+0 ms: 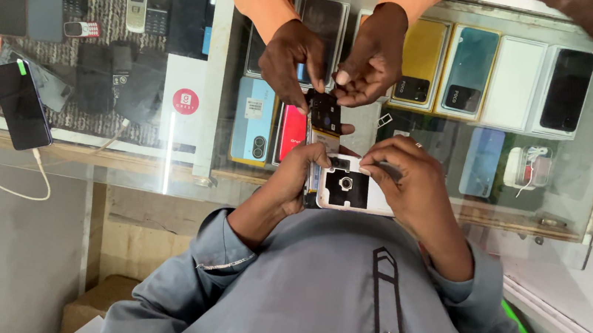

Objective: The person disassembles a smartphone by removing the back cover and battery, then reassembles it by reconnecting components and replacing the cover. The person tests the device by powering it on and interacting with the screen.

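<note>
Glass surface (pixel 162 173), glossy, over a display case of flat phone boxes (pixel 421 62) in yellow, teal and white. Opened phone (pixel 323 129) stands on edge above it, dark internals exposed, slim slab. Its white back cover (pixel 353 188), rounded corners with a black camera patch, lies flat just beside it. Left hand (pixel 291 181) grips the phone's lower edge. Right hand (pixel 414 180) clamps the cover's far end. Another person's orange-sleeved hands (pixel 338 60) pinch the phone's top.
</note>
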